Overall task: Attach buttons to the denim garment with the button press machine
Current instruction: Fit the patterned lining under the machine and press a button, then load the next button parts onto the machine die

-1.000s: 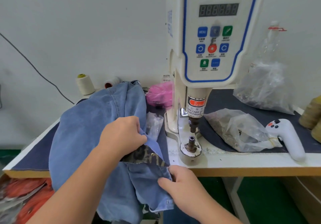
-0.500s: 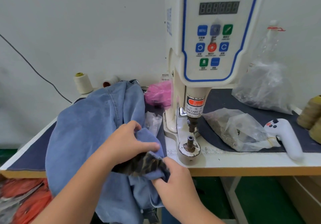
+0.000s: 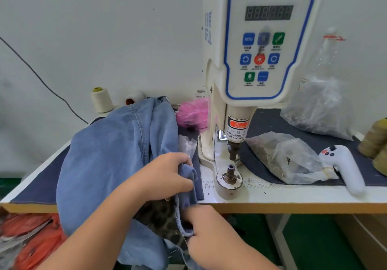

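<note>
Denim garment bunched in both hands — left hand gripping, right hand blurred, pinching its edge.

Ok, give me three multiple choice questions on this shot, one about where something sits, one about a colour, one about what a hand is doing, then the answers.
1. Where is the white handheld controller?
A. on the table, right of the press
B. on the denim
C. on the floor

2. What colour is the bag behind the denim?
A. green
B. pink
C. black

3. What is the left hand doing?
A. pressing a panel button
B. resting flat on the table
C. gripping a fold of denim

Answers:
1 A, it lies on the table to the right of the press, by the clear bag.
2 B, the crumpled bag beside the press column is pink.
3 C, its fingers curl round bunched denim just left of the lower die.
</note>
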The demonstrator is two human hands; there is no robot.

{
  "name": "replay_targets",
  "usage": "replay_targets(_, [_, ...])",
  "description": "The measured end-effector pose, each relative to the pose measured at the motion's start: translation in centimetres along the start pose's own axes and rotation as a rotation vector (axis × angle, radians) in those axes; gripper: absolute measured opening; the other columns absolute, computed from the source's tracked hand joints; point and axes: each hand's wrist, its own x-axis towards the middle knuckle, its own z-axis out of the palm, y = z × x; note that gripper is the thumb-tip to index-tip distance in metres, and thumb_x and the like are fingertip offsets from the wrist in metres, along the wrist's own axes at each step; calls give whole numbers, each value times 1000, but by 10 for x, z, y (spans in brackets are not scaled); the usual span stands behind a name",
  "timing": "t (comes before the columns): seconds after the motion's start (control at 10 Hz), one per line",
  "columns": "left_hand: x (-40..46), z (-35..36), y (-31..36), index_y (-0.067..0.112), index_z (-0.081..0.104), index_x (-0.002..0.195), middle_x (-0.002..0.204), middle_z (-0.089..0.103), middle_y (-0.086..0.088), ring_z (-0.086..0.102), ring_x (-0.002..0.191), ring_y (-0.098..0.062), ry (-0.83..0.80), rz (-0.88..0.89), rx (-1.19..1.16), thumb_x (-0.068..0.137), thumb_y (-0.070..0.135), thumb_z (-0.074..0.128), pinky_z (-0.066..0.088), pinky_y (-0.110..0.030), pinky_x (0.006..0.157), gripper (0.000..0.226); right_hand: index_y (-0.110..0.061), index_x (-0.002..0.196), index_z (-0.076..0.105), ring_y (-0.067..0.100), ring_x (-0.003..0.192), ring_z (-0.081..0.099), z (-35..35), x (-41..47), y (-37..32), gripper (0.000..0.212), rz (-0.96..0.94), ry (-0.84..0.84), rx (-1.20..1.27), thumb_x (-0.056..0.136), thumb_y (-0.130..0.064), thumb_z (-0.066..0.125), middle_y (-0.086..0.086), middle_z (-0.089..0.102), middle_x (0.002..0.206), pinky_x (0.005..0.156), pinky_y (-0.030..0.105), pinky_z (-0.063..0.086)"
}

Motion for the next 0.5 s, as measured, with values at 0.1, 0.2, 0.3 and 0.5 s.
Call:
replay_targets(0.1, [-1, -10, -1, 32, 63, 79, 62, 55, 12, 48, 55, -3, -121, -65, -56, 72, 40, 73, 40, -24, 60, 15, -14, 103, 61, 20, 80, 49, 3, -4, 11, 19, 148, -143, -164, 86, -11, 52, 0, 51, 83, 78, 35, 49])
replay_targets(0.2, [-5, -17, 0, 39, 62, 73, 56, 50, 20, 46, 50, 2, -286, -111, 36, 74, 49, 76, 35, -21, 58, 17, -13, 112, 60, 22, 88, 56, -2, -9, 8, 26, 170, -236, -185, 87, -18, 58, 4, 58, 94, 84, 37, 51])
replay_targets(0.3, [-5, -18, 0, 41, 61, 68, 65, 58, 20, 53, 58, 2, -373, -133, 158, 75, 45, 78, 42, -20, 62, 19, -9, 133, 52, 10, 90, 57, -12, -1, 4, 39, 100, -281, -29, 94, -14, 57, -1, 51, 92, 78, 10, 44])
replay_targets(0.5, [-4, -12, 3, 31, 65, 77, 62, 52, 15, 49, 51, -4, -407, -184, 145, 71, 61, 76, 42, -17, 46, 33, -38, 117, 64, 2, 82, 62, -14, 7, -2, 46, 190, -159, 285, 75, -57, 68, -10, 65, 89, 78, 17, 48])
